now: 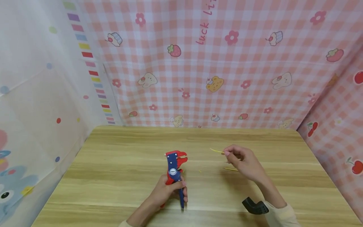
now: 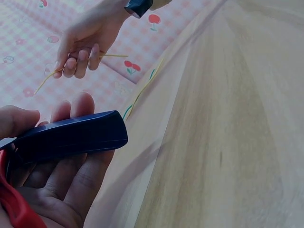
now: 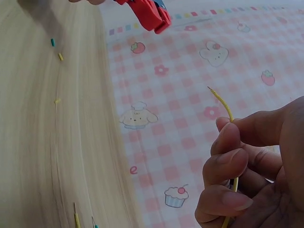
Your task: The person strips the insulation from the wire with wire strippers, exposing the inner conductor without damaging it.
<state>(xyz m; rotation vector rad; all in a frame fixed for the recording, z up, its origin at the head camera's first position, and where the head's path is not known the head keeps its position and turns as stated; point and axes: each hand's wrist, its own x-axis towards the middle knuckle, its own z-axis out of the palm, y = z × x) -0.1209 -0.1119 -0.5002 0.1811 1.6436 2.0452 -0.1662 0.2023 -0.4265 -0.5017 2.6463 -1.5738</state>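
Note:
A red and blue wire stripper (image 1: 172, 164) stands upright in my left hand (image 1: 165, 192), its red jaws facing right and apart from the wire. In the left wrist view the thumb and fingers lie about its blue handle (image 2: 76, 135). To the right, my right hand (image 1: 249, 164) pinches a yellow wire (image 3: 223, 101) between thumb and index finger. Bare strands show at the wire's upper end, and its lower part runs behind the other curled fingers. Below that hand, another yellow wire (image 2: 145, 88) lies on the table beside green wire (image 2: 126, 112), partly hidden.
Small bits of insulation lie on the wooden table (image 1: 127, 151): a green piece (image 3: 53, 42) and yellow pieces (image 3: 61, 56). A patterned pink checked cloth (image 1: 198, 94) hangs behind the table. A black wrist mount (image 1: 253, 206) sits at the right sleeve.

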